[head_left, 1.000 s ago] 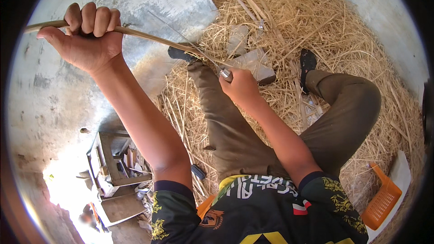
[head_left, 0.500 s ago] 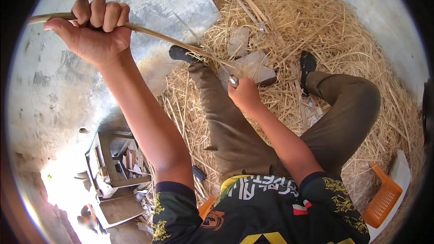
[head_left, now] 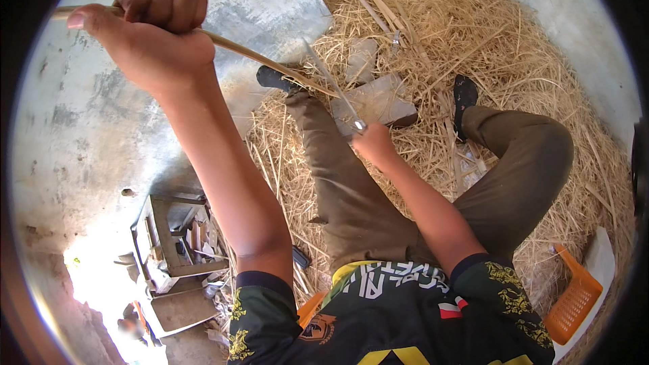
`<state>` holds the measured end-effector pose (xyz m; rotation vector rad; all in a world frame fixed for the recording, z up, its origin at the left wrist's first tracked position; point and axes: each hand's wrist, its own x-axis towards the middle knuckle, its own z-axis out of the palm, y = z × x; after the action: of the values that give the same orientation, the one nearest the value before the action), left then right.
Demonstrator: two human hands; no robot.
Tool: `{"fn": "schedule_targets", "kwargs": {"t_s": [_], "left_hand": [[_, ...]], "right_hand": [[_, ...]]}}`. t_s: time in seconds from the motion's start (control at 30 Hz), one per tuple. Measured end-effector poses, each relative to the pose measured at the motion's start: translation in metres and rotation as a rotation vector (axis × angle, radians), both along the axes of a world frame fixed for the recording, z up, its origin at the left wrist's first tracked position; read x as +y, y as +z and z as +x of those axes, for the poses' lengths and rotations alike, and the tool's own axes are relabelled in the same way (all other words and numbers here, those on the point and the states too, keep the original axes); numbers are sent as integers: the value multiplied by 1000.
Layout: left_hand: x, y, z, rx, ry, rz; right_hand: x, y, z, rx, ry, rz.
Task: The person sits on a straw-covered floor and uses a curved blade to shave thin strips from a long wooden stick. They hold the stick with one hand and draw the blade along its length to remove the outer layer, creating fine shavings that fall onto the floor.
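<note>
My left hand (head_left: pixel 159 47), raised at the upper left, is wrapped round a long thin bamboo-like strip (head_left: pixel 250 53). The strip slants down to the right, and its split end lies near a flat block (head_left: pixel 382 98) between my legs. In my closed right hand (head_left: pixel 375 145) is a knife (head_left: pixel 331 84); my fingers hide its handle. Its long narrow blade points up and to the left, close to the strip's lower end. Whether blade and strip touch, I cannot tell.
Straw-like shavings (head_left: pixel 433 27) cover the floor round my outstretched legs (head_left: pixel 338 182). A wooden frame (head_left: pixel 159 233) with scraps stands at the lower left, beside the grey wall (head_left: pixel 81 128). An orange perforated plastic piece (head_left: pixel 574 304) lies at the lower right.
The knife has swung so its blade now shows, pointing up-left. My right hand has shifted slightly down and right. My left hand has risen slightly and moved right, still holding the strip.
</note>
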<state>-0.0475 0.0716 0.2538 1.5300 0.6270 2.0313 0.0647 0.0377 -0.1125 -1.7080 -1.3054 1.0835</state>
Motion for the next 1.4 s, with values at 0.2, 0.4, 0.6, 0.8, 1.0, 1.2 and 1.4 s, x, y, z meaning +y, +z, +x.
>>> {"fn": "schedule_targets", "kwargs": {"t_s": [0.2,0.4,0.6,0.8,1.0,1.2,1.4], "left_hand": [[2,-3,9,26,96,20],[8,2,7,-10,99,16],[8,3,-13,-72,155,-25],[3,14,-18,-42,193,11],[-8,22,-19,-40,224,40],[1,-1,-22,-109,212,11],[-4,1,-30,-109,167,11]], "right_hand": [[-8,23,-8,-53,48,80],[-3,-15,-1,-16,34,-14],[-5,-13,9,-141,65,-163],[-16,71,2,-134,100,68],[-27,99,1,-69,115,224],[-22,97,11,-75,85,163],[-30,102,0,-58,88,157]]}}
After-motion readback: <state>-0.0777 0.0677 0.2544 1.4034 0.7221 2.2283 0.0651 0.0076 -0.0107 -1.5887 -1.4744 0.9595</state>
